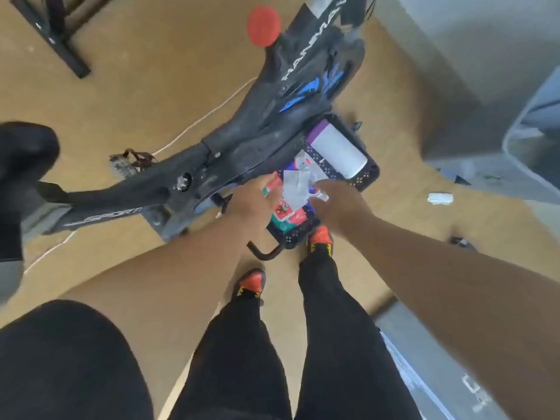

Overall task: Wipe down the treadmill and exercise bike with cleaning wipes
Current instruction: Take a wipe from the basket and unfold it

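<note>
I see a white cord [194, 124] trailing across the tan floor [157, 71], a black metal stand [57, 34] at top left, and a crumpled white scrap [440, 198] lying at right.

Both hands reach down beside the dusty black exercise bike [242, 128]. The left hand [251, 201] holds the red wipes pack [286, 212]; the right hand [336, 204] pinches a white wipe [298, 184] above it.
</note>
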